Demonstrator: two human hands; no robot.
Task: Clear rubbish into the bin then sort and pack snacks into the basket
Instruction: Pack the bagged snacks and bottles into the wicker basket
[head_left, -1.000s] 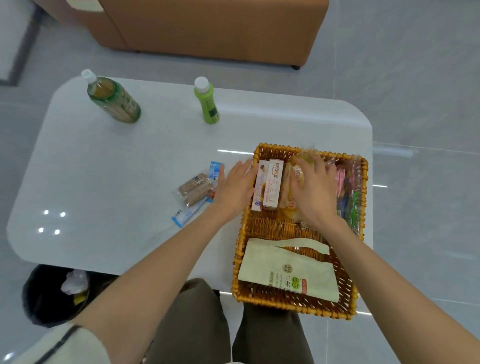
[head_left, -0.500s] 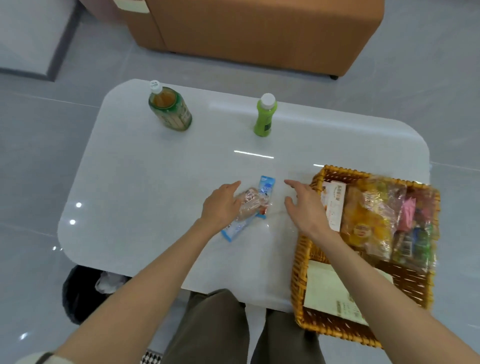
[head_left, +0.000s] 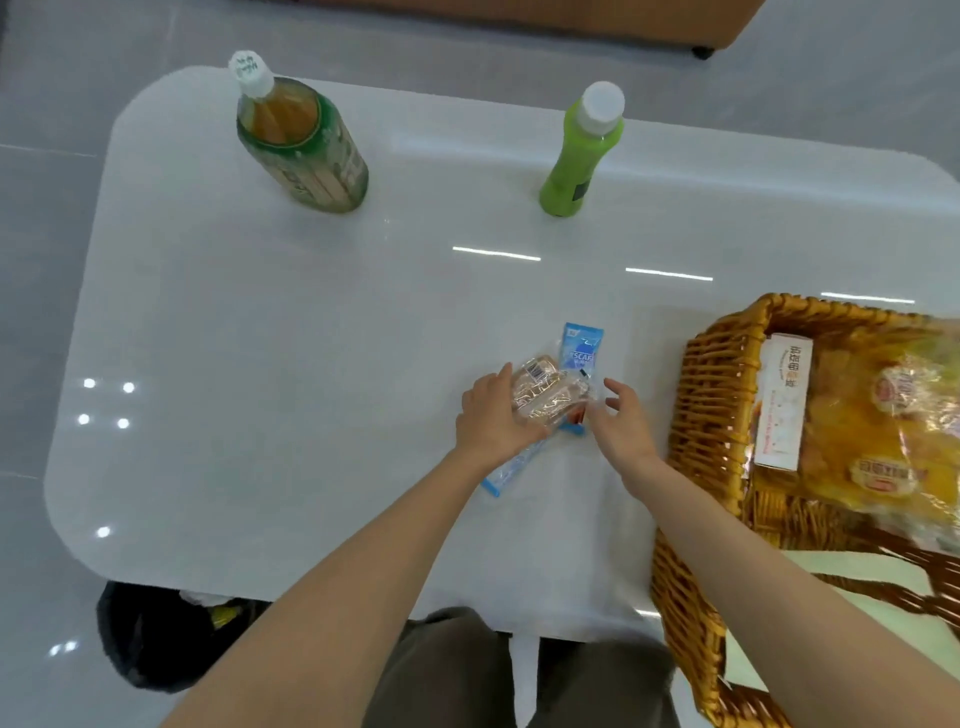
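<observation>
Just left of the basket (head_left: 711, 374), a person's left hand (head_left: 491, 415) grips a clear pack (head_left: 545, 397) of biscuits, index finger over its far edge and thumb curled under its near edge. The right hand (head_left: 621, 423), between that pack and the basket, holds nothing; its fingers are spread and slightly bent, tips close to the pack's right end, though whether they touch it cannot be told. The pack lies across a blue sachet (head_left: 582, 351), whose far end shows beyond the pack, away from the person. A blue stick (head_left: 506, 475) pokes out below the left wrist, also left of the basket. Inside the basket, a white box (head_left: 782, 400) lies along the left wall, a yellow bag (head_left: 883, 415) just right of it, a pale packet (head_left: 883, 582) at the near end. Well left of the basket and farther from the person, a tea bottle (head_left: 301, 145) and a green bottle (head_left: 576, 156) stand upright and apart. The bin (head_left: 150, 639) sits on the floor, far left of the basket and nearer the person.
</observation>
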